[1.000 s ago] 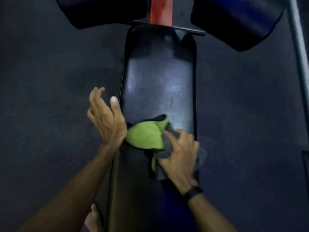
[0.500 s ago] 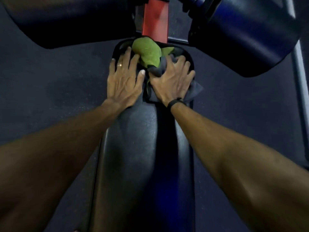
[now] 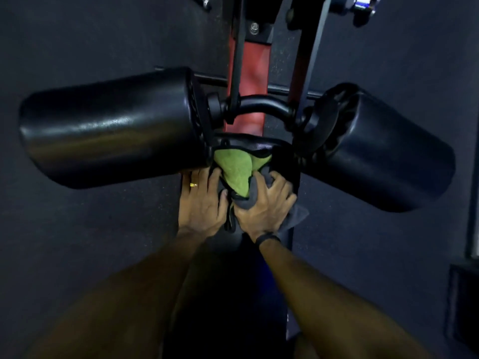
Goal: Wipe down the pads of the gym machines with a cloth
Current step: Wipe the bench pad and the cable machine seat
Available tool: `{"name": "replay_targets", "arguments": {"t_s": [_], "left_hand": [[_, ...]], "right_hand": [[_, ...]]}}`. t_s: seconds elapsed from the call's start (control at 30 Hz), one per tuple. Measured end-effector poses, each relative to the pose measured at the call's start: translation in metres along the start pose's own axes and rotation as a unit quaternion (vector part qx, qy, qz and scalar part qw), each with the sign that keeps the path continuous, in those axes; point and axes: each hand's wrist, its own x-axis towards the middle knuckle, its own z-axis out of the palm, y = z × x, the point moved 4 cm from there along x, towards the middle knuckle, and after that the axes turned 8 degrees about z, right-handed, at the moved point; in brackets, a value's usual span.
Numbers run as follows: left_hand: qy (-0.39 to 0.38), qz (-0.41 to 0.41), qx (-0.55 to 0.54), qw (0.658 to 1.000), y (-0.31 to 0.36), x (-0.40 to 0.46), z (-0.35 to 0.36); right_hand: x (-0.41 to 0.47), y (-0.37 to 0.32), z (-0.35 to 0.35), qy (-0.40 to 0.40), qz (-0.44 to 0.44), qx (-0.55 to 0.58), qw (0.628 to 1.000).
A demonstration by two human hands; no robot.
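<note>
A long black bench pad (image 3: 233,294) runs away from me down the middle. At its far end lies a green and grey cloth (image 3: 234,169), bunched up. My right hand (image 3: 264,206) grips the grey part of the cloth, fingers curled over it. My left hand (image 3: 201,200) lies flat on the pad's left side beside the cloth, fingers straight, a ring on one finger; its fingertips are hidden under the left roller. Two black roller pads hang just above the bench end, the left roller pad (image 3: 111,128) and the right roller pad (image 3: 383,151).
A red frame post (image 3: 250,73) and black metal bars (image 3: 259,104) rise beyond the bench end between the rollers. Dark rubber floor (image 3: 77,242) lies on both sides. A pale upright edge (image 3: 473,203) stands at the far right.
Both hands slid the cloth from the middle of the bench up to its far end, under the rollers. My left hand went from raised to flat on the pad. My right fingers have curled on the cloth.
</note>
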Motion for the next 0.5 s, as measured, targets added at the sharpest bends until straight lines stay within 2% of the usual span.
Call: {"name": "replay_targets", "arguments": {"t_s": [0.1,0.23,0.5], "left_hand": [[-0.020,-0.004,-0.018,1.000,0.0010,-0.0007,0.0006],[-0.006,0.001,-0.003,1.000,-0.0026,0.0037,0.0007],[0.037,0.019,0.002,0.999,-0.0023,0.0009,0.0033]], "right_hand": [[-0.0032,0.0004,0.0032,-0.021,0.001,-0.033,0.999],[0.0017,0.0019,0.0086,-0.018,0.003,-0.049,0.999],[-0.0013,0.0025,0.0094,0.043,0.002,-0.017,0.999]]}}
